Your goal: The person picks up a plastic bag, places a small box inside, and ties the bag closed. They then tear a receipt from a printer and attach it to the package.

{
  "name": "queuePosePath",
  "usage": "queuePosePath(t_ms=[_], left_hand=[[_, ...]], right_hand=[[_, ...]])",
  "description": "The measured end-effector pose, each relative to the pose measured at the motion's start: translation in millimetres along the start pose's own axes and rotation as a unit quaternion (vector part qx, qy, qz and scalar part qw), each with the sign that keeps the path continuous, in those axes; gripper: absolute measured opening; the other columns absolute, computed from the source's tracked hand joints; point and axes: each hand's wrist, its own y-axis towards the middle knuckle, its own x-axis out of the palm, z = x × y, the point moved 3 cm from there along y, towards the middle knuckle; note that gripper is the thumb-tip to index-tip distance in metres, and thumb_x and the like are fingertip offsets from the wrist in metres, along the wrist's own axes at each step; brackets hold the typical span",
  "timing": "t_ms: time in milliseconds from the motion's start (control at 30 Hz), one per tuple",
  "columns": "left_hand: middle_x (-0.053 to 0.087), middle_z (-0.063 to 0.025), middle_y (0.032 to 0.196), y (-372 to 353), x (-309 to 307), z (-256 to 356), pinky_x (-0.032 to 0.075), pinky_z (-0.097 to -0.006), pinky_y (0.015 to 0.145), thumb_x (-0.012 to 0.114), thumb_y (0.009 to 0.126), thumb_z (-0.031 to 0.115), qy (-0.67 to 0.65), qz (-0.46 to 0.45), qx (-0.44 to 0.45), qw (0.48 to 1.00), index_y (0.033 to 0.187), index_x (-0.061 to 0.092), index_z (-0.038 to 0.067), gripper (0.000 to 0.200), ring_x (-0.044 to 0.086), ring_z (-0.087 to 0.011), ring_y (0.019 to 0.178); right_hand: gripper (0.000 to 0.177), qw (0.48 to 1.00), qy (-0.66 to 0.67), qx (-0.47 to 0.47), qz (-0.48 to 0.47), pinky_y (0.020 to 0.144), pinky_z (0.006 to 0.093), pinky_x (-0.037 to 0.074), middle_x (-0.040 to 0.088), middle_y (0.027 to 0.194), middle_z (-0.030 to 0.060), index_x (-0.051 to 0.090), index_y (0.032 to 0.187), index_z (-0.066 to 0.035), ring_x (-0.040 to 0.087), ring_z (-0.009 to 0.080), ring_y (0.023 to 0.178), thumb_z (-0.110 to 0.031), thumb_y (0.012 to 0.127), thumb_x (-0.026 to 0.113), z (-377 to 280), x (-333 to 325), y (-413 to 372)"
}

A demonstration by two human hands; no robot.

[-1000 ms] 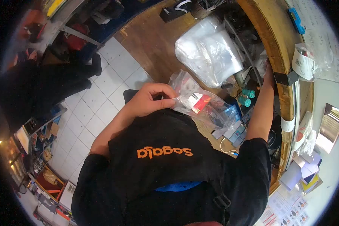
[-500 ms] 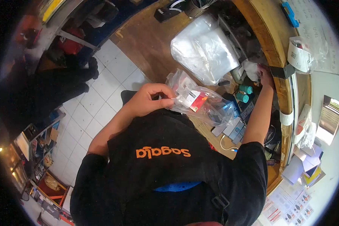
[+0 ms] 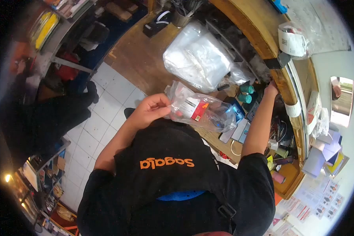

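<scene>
My left hand [image 3: 150, 111] pinches the edge of a clear plastic bag [image 3: 220, 118] between thumb and fingers. Inside the bag shows a red and white printed packet [image 3: 195, 109]; its other contents are hard to make out. Over at the desk's far right side, my right hand [image 3: 270, 89] reaches in among dark clutter beneath the wooden ledge [image 3: 259, 43]. Its fingers are mostly hidden there, so any held thing cannot be seen. Two green rolls [image 3: 246, 93] lie near that hand.
A stack of clear plastic bags [image 3: 198, 57] lies on the brown desk [image 3: 135, 59]. A blue item [image 3: 236, 113] and a white cable [image 3: 235, 147] are beyond the held bag. A pen holder [image 3: 181, 19] stands at the back. Papers [image 3: 326, 149] hang on the right wall.
My right hand has moved from beside a crumpled clear plastic piece to deeper under the ledge. My left hand still holds the bag, and its label now faces up more fully. The view has shifted slightly.
</scene>
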Motion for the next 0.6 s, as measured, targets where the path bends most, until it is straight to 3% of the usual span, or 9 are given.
queuePosePath(t_ms=[33,167,233,300,333,467,500,567,600], left_hand=[[0.064,-0.0088,0.098,1.6,0.0,-1.7,0.043,-0.027,0.081,0.057,0.089,0.009,-0.054,-0.015,-0.001,0.998,0.088,0.054,0.004,0.006,0.058,-0.0119,0.092],[0.053,-0.0206,0.127,20.2,11.7,13.5,0.036,-0.0319,0.096,0.052,0.09,0.008,-0.077,-0.047,0.067,0.994,0.084,0.048,0.006,0.008,0.05,-0.0194,0.114],[0.049,-0.0217,0.132,33.2,17.0,14.2,0.034,-0.0328,0.098,0.052,0.09,0.008,-0.055,-0.051,0.092,0.993,0.083,0.048,0.006,0.008,0.047,-0.0211,0.119],[0.044,-0.0228,0.136,44.2,17.7,13.4,0.032,-0.0337,0.1,0.053,0.089,0.007,-0.029,-0.061,0.106,0.992,0.082,0.048,0.007,0.009,0.043,-0.0228,0.123],[0.046,-0.0236,0.134,49.1,17.1,13.8,0.031,-0.0372,0.102,0.052,0.089,0.007,0.013,-0.062,0.132,0.989,0.084,0.049,0.006,0.006,0.043,-0.0252,0.124],[0.048,-0.0237,0.131,60.9,30.5,23.0,0.031,-0.0397,0.103,0.053,0.088,0.006,0.054,-0.101,0.15,0.982,0.082,0.048,0.005,0.007,0.043,-0.0278,0.124],[0.046,-0.0234,0.133,63.1,33.3,24.1,0.031,-0.0393,0.103,0.053,0.088,0.006,0.046,-0.11,0.143,0.982,0.082,0.048,0.006,0.009,0.042,-0.028,0.125],[0.048,-0.0238,0.131,68.7,33.7,23.5,0.033,-0.0396,0.102,0.053,0.088,0.006,0.057,-0.12,0.142,0.981,0.082,0.048,0.005,0.008,0.044,-0.0284,0.124],[0.049,-0.0243,0.129,71.7,32.3,24.1,0.035,-0.0399,0.101,0.053,0.089,0.006,0.063,-0.112,0.147,0.981,0.083,0.048,0.005,0.007,0.047,-0.0288,0.122]], right_hand=[[0.027,1.0,0.002,-0.002,0.008,0.082,0.029,0.048,0.061,0.105,0.0085,0.057,0.112,-0.003,0.06,0.0179,0.085,-0.01,0.086,0.062,-1.1,-6.6,-15.6],[0.02,0.97,0.014,-0.011,-0.241,0.074,0.027,0.047,0.062,0.099,0.0092,0.057,0.105,0.001,0.059,0.0168,0.086,0.002,0.084,0.058,15.3,-24.0,-85.5],[0.011,0.974,-0.035,0.016,-0.222,0.07,0.0249,0.046,0.063,0.092,0.0074,0.062,0.089,0.001,0.059,0.0155,0.083,0.006,0.081,0.056,-14.1,3.1,-189.0],[0.015,0.907,-0.114,-0.041,-0.404,0.069,0.0268,0.048,0.065,0.087,0.0085,0.066,0.081,0.002,0.06,0.0178,0.077,0.007,0.077,0.052,-17.0,16.1,-258.8],[0.019,0.859,-0.268,-0.092,-0.427,0.07,0.0281,0.048,0.065,0.086,0.0081,0.068,0.08,-0.001,0.06,0.0164,0.076,0.006,0.074,0.052,-12.9,25.5,-286.1],[0.037,0.686,-0.533,-0.092,-0.486,0.085,0.038,0.047,0.062,0.11,0.0151,0.063,0.111,-0.007,0.06,0.0317,0.097,0.0,0.077,0.052,139.1,14.2,-308.4],[0.037,0.698,-0.531,-0.086,-0.473,0.085,0.038,0.047,0.062,0.11,0.0151,0.063,0.111,-0.007,0.06,0.0317,0.097,0.0,0.077,0.052,146.7,6.4,-304.0],[0.041,0.634,-0.49,0.049,-0.596,0.091,0.0403,0.044,0.055,0.123,0.016,0.053,0.125,-0.011,0.056,0.032,0.107,-0.011,0.085,0.049,156.1,-13.0,-292.5],[0.039,0.61,-0.502,-0.07,-0.609,0.092,0.0411,0.044,0.051,0.128,0.0171,0.051,0.128,-0.012,0.055,0.0322,0.109,-0.025,0.091,0.045,129.2,-17.6,-291.4]])
